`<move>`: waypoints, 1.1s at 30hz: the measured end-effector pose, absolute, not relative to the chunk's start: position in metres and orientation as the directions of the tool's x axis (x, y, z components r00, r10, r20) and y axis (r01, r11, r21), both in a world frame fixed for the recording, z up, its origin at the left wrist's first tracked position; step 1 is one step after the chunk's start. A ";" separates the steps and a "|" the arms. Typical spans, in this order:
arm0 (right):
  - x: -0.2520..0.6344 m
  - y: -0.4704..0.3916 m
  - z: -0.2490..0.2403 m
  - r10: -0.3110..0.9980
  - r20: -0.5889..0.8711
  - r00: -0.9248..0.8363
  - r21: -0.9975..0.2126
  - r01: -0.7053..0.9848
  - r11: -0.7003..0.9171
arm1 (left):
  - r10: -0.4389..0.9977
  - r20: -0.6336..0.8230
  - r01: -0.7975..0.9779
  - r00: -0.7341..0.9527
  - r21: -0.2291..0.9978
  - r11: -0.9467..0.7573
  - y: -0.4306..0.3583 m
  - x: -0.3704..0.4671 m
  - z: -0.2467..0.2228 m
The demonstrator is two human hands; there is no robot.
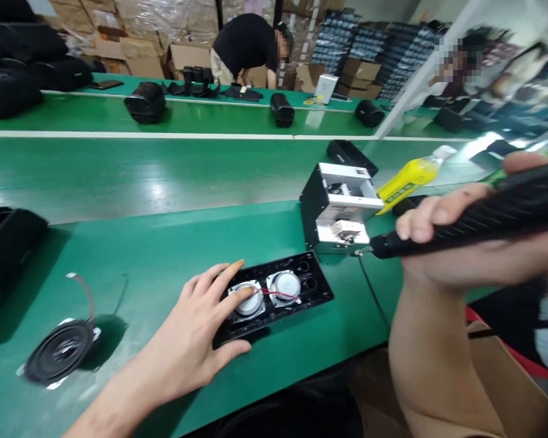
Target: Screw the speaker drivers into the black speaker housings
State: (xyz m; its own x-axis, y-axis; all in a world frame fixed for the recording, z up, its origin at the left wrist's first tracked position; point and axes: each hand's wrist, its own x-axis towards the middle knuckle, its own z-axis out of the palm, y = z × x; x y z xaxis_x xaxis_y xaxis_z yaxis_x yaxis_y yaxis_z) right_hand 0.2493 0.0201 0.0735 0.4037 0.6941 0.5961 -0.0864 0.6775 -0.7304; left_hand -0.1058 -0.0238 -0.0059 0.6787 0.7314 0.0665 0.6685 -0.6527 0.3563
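Note:
A black speaker panel lies on the green bench, with two round silver-backed speaker drivers and a red wire across them. My left hand grips its left end, thumb along the near edge and fingers over the far edge and the left driver. In my right hand is a black electric screwdriver, held nearly level and pointing left. Its bit is at the lower front of a black-and-silver screw feeder; whether a screw sits on the bit I cannot tell.
A loose black speaker with a wire lies at the left, near a black case. Behind the feeder are a yellow bottle and a black box. Across the green conveyor, a person bends over the far bench.

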 end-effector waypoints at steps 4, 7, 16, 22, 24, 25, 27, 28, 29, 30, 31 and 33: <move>0.242 0.047 0.070 0.475 0.749 0.462 -0.559 0.055 0.827 | 0.732 0.175 0.640 0.658 0.381 -0.667 -0.018 -0.099 -0.023; 0.238 0.056 0.067 0.489 0.739 0.463 -0.584 0.078 0.808 | 0.724 0.199 0.621 0.661 0.396 -0.676 -0.012 -0.089 -0.023; 0.242 0.068 0.053 0.572 0.688 0.447 -0.652 0.034 0.758 | 0.688 0.169 0.586 0.705 0.406 -0.701 -0.006 -0.079 -0.025; 0.241 0.057 0.051 0.610 0.668 0.427 -0.682 0.023 0.731 | 0.679 0.160 0.585 0.716 0.393 -0.709 -0.007 -0.082 -0.024; 0.239 0.052 0.052 0.618 0.656 0.434 -0.691 0.017 0.722 | 0.674 0.138 0.582 0.726 0.399 -0.709 -0.007 -0.083 -0.022; 0.238 0.048 0.053 0.620 0.651 0.437 -0.694 0.013 0.720 | 0.670 0.137 0.576 0.729 0.406 -0.709 -0.007 -0.084 -0.022; 0.237 0.041 0.058 0.618 0.645 0.449 -0.694 0.006 0.720 | 0.667 0.139 0.563 0.732 0.427 -0.707 -0.008 -0.084 -0.021; 0.237 0.037 0.062 0.602 0.651 0.462 -0.681 0.006 0.732 | 0.666 0.142 0.557 0.733 0.437 -0.706 -0.008 -0.085 -0.021; 0.237 0.032 0.067 0.591 0.659 0.465 -0.671 0.009 0.742 | 0.665 0.142 0.553 0.733 0.444 -0.705 -0.007 -0.085 -0.021; 0.238 0.027 0.073 0.581 0.673 0.458 -0.660 0.017 0.751 | 0.666 0.141 0.552 0.733 0.449 -0.703 -0.007 -0.085 -0.021; 0.239 0.021 0.080 0.581 0.695 0.423 -0.649 0.021 0.761 | 0.667 0.137 0.554 0.732 0.450 -0.701 -0.008 -0.085 -0.021; 0.241 0.009 0.095 0.634 0.699 0.331 -0.673 0.007 0.740 | 0.671 0.137 0.559 0.729 0.446 -0.699 -0.008 -0.084 -0.021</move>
State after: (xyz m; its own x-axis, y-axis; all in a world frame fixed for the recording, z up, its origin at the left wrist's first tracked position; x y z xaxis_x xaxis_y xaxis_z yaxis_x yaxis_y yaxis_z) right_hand 0.2408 0.0094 0.0949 0.3307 0.6336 0.6995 0.0068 0.7396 -0.6731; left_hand -0.0844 -0.0077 -0.0205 0.7290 0.6706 0.1374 0.5589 -0.6991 0.4460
